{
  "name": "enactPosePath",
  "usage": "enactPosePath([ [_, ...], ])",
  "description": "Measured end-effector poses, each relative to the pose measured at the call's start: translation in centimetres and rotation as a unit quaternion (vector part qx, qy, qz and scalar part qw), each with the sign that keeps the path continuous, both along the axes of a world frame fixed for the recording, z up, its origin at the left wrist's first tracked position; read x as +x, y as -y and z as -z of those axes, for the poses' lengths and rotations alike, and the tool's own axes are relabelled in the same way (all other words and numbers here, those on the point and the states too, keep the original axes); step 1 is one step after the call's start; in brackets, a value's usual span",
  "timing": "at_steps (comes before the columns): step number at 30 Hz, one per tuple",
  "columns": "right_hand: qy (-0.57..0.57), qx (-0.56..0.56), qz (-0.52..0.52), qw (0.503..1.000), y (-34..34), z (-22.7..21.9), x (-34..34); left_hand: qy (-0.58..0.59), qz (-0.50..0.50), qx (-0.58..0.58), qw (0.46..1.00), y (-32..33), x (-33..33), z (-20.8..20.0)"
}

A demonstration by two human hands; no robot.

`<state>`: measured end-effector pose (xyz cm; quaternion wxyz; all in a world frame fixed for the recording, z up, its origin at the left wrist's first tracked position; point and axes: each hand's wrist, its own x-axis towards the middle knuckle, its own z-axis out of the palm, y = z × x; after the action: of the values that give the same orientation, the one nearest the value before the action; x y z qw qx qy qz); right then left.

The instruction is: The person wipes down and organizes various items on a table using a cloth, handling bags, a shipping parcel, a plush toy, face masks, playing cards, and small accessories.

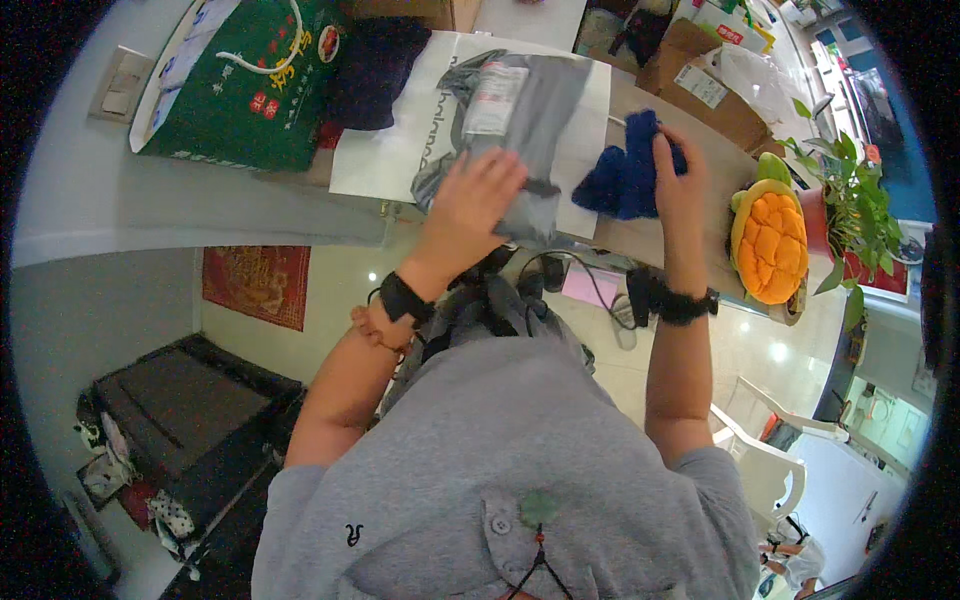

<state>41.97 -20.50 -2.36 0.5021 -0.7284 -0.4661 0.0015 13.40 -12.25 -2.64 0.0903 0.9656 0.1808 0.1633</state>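
My left hand (480, 195) lies flat with its fingers stretched out on a grey plastic mailing bag (545, 110) with a white label. The bag rests on a white sheet or flat paper bag (375, 165) on the counter. My right hand (680, 185) pinches the right side of a folded dark blue knitted cloth (638, 180), just right of the mailing bag. The cloth's kind I cannot make out. To the left, another dark folded cloth (378, 75) lies beside the white sheet, touched by neither hand.
A green paper bag (250, 110) with a white cord handle stands at the left. An orange and yellow plush cushion (770, 245) and a potted plant (850, 190) sit at the right. Behind them is an open cardboard box (700, 85). A white chair (770, 450) stands at lower right.
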Motion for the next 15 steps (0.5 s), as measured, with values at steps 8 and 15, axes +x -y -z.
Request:
enactPosePath([
  [8,-0.097,0.060,0.135,0.984,5.6,-5.9,-4.7,0.450,-0.210,-0.728,0.472,-2.2,-0.8,-2.2],
  [15,0.051,0.016,-0.100,0.994,0.2,-4.3,-11.6,0.358,-0.185,-0.802,0.441,-1.6,0.2,3.2],
])
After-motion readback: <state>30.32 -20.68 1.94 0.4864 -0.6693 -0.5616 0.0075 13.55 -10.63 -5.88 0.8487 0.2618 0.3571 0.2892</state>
